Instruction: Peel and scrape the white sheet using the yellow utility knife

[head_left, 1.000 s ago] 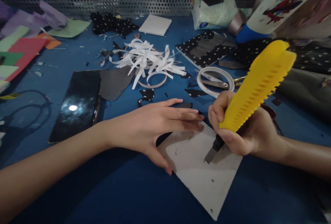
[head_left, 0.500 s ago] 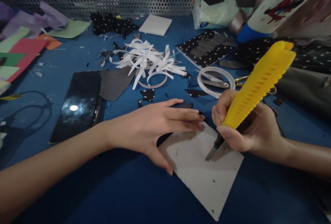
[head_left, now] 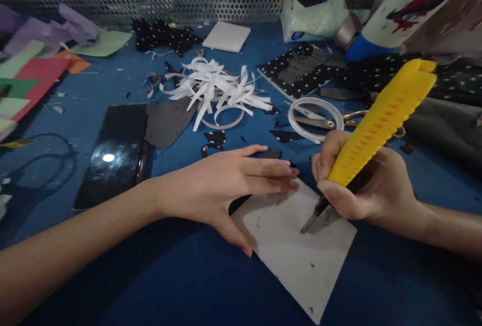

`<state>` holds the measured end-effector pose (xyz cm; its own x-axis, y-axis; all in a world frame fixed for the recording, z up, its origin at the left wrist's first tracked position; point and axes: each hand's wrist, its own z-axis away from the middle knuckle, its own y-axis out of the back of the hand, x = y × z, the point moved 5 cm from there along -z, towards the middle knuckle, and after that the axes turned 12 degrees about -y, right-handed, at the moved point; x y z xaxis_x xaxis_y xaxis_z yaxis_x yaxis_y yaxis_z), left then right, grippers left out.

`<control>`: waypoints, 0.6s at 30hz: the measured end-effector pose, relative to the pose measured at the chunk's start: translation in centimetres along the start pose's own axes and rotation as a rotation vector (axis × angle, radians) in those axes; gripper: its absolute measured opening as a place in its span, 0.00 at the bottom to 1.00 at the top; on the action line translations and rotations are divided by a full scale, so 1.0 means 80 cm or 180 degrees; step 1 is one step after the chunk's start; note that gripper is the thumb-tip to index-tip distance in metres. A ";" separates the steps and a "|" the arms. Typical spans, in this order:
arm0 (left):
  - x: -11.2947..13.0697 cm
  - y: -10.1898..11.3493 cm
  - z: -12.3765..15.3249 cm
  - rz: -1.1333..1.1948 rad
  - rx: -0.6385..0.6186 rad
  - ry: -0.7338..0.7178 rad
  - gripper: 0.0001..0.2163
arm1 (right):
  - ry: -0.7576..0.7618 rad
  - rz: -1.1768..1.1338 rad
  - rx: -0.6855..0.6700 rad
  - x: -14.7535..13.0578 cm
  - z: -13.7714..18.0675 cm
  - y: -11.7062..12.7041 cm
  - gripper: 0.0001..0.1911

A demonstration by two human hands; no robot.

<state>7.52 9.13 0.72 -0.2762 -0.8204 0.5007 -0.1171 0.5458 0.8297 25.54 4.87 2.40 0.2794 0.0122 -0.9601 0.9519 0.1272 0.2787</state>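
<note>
My right hand [head_left: 371,185] is closed around a yellow box cutter [head_left: 380,125], tilted with its handle up to the right. Its blade tip meets, or hovers just over, the middle of a white square board [head_left: 297,260] lying cornerwise on the table; I cannot tell which. My left hand [head_left: 233,180] lies flat with fingers spread, thumb and fingertips along the board's left and upper edges. Dark scraps show partly beneath and beyond my left fingers. A few small dark specks mark the board.
Above my hands are white paper strips [head_left: 218,85], a tape roll [head_left: 316,117] with scissors [head_left: 320,123] under it, and a polka-dot square [head_left: 301,70]. A phone [head_left: 113,150] lies left. Coloured papers [head_left: 41,80], a white tile [head_left: 226,37] and a bottle [head_left: 410,19] stand farther off.
The box cutter and my right hand have shifted very slightly to the right. My left hand and the board look almost unmoved.
</note>
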 end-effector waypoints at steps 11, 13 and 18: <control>0.001 0.000 0.000 0.0097 0.0028 0.0020 0.37 | -0.0150 0.0034 -0.0073 0.002 -0.002 0.001 0.13; 0.001 0.000 0.000 0.0122 0.0029 0.0023 0.36 | -0.0168 0.0013 -0.0120 0.004 -0.002 0.001 0.13; 0.001 0.000 -0.001 0.0113 0.0040 0.0004 0.36 | -0.0067 -0.0014 -0.0201 0.006 -0.001 0.002 0.14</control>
<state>7.59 9.08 0.80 -0.2791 -0.8007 0.5302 -0.1191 0.5767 0.8082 25.85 5.00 1.98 0.2785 -0.0092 -0.9604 0.9435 0.1894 0.2718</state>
